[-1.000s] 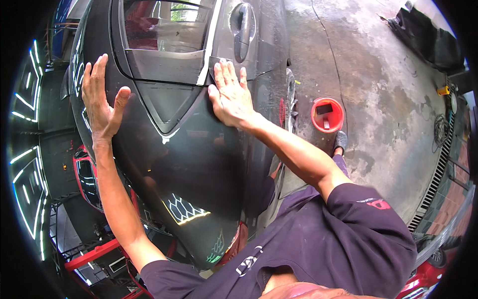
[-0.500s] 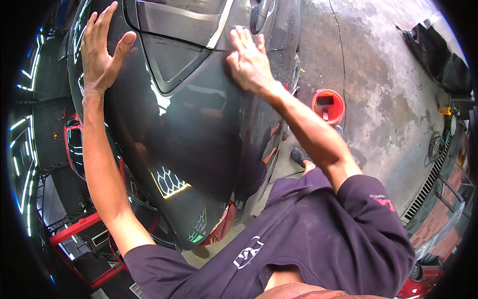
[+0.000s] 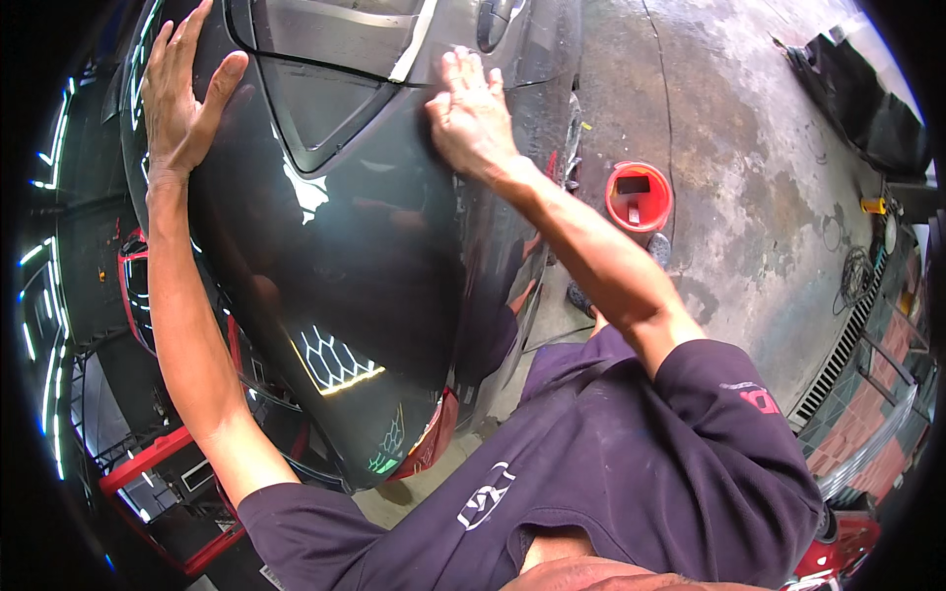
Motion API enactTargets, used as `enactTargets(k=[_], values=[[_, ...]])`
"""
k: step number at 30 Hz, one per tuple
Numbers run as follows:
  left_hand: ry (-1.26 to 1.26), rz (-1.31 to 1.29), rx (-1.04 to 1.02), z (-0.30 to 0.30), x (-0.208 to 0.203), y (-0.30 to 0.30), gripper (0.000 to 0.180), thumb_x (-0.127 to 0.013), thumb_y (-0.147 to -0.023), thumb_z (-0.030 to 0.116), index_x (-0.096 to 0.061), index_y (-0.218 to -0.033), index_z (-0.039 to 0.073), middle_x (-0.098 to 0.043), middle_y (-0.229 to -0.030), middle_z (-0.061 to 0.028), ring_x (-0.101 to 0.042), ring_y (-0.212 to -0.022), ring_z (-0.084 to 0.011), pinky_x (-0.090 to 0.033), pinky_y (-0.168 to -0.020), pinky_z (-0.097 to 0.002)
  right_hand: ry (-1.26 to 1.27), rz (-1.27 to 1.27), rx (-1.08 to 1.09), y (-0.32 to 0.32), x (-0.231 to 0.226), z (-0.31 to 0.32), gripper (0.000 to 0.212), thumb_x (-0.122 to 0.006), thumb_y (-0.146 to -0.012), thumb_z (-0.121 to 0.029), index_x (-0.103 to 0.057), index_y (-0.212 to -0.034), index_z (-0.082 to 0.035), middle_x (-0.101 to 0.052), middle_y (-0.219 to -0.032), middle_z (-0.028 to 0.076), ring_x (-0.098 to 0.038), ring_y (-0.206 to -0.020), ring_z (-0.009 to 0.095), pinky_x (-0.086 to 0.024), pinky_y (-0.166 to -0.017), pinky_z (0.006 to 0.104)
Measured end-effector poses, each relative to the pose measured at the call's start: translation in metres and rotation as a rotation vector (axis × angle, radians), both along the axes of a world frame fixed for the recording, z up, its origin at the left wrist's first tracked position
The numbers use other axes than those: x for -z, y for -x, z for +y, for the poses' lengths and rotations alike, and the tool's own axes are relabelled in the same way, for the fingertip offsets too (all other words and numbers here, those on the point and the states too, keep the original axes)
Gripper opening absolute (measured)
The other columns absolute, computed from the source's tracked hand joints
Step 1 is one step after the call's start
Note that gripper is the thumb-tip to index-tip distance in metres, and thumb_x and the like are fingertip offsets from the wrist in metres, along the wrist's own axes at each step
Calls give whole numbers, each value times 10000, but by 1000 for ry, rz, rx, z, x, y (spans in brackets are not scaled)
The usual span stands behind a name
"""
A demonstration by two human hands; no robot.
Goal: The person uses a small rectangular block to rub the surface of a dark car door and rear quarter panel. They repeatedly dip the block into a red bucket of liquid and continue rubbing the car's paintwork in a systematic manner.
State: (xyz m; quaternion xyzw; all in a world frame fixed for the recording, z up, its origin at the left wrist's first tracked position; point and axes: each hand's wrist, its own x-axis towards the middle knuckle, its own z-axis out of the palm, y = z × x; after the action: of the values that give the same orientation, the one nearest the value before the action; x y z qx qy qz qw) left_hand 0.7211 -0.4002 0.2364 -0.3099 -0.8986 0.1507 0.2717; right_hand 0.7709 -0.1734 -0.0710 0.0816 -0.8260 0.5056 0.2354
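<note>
A glossy dark grey car (image 3: 365, 246) fills the middle, its rear side panel beneath my arms. My left hand (image 3: 182, 103) rests on the roof side of the body, left of the pointed rear side window (image 3: 320, 113), fingers stretched and thumb spread. My right hand (image 3: 471, 123) lies palm down on the panel, just nearer than the door handle (image 3: 495, 25) and right of a pale strip (image 3: 414, 39) by the window. Its fingers reach forward almost flat. Whether anything thin lies beneath that palm is hidden.
On the concrete floor to the right stands a red bucket (image 3: 666, 202) with a dark block inside. Beyond are a black sheet (image 3: 857, 108), a coiled cable (image 3: 855, 281) and a drain grate (image 3: 838, 360). A red frame (image 3: 148, 458) and a red car (image 3: 136, 295) are at left.
The whole view has shifted a little, moving the car left and up in the picture. My right hand has slid slightly toward me on the panel; my left hand stays in nearly the same place.
</note>
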Motion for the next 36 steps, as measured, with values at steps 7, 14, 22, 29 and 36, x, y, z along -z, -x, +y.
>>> enactTargets(k=[7, 14, 22, 29, 36], values=[[-46, -7, 2, 5, 15, 10, 928, -464, -907, 887, -431, -1626, 301, -430, -1673, -75, -252, -1607, -337, -188, -1297, -580, -25, -55, 32, 5, 5, 24, 649, -522, -964, -267, -468, -1493, 107, -446, -1590, 318, -394, -1517, 433, -241, -1258, 624], [-41, -33, -44, 1, 15, 3, 951, -444, -902, 898, -417, -1632, 289, -401, -1691, -44, -231, -1613, -327, -162, -1316, -575, 79, -32, -47, -1, 9, 18, 629, -522, -960, -241, -492, -1491, 96, -458, -1585, 317, -383, -1528, 450, -229, -1274, 603], [-5, -20, -43, 14, 12, 3, 936, -456, -919, 880, -424, -1628, 269, -442, -1661, -67, -253, -1601, -345, -180, -1293, -589, 5, 0, -31, 52, -5, 20, 652, -501, -985, -271, -459, -1443, 191, -438, -1553, 381, -377, -1488, 512, -241, -1268, 587], [-6, -49, -86, 13, 7, -9, 958, -450, -918, 884, -422, -1627, 241, -438, -1660, -56, -251, -1600, -338, -166, -1307, -567, 42, -45, -108, 17, -1, 2, 716, -455, -1036, -310, -336, -1567, 155, -286, -1668, 359, -217, -1592, 483, -128, -1310, 580], [26, -69, -80, 17, 13, -4, 955, -434, -943, 864, -386, -1647, 220, -383, -1692, -45, -211, -1614, -329, -168, -1314, -549, 46, -105, -92, 27, 1, 1, 751, -421, -1042, -346, -295, -1585, 156, -261, -1681, 355, -194, -1599, 485, -78, -1315, 579]])
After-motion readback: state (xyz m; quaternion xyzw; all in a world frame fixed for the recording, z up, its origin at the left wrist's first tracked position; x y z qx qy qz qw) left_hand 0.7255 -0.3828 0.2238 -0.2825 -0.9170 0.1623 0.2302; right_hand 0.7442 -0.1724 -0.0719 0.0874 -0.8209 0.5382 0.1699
